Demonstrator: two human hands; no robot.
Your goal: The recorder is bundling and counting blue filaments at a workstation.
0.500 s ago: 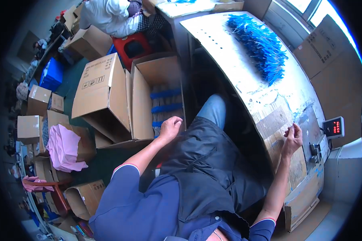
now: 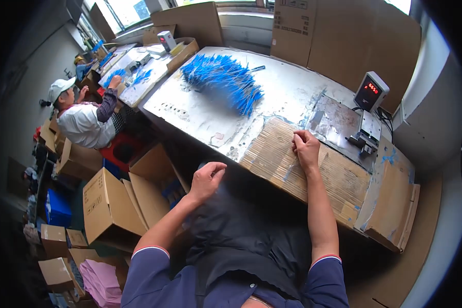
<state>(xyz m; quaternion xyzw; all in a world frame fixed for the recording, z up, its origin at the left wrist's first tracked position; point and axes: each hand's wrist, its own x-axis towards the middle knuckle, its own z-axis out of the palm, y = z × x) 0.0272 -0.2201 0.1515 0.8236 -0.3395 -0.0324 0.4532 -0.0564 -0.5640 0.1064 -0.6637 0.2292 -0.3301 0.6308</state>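
Note:
My left hand [image 2: 208, 180] is in the air just off the table's near edge, its fingers curled in with nothing seen in them. Over the cardboard sheet on the tabletop is my right hand [image 2: 307, 148], thumb and fingers drawn together; whether anything small is between them is hidden. The ribbed cardboard sheet [image 2: 272, 151] covers the near right of the white table [image 2: 190, 115]. Farther back lies a large heap of thin blue strands [image 2: 223, 82] with pale ends. A small metal device [image 2: 367, 132] sits on the table right of my right hand.
A digital display box [image 2: 370, 92] with red figures stands behind the device. Open cartons [image 2: 108, 200] are on the floor at left, with a pink cloth [image 2: 101, 282] nearby. A co-worker [image 2: 87, 120] sits at another table, far left. Big cardboard panels [image 2: 354, 46] lean at the back.
The view has swung up and right, from the carton with blue-banded bundles toward the table. My left hand has come away from that carton; my right hand stays over the cardboard sheet.

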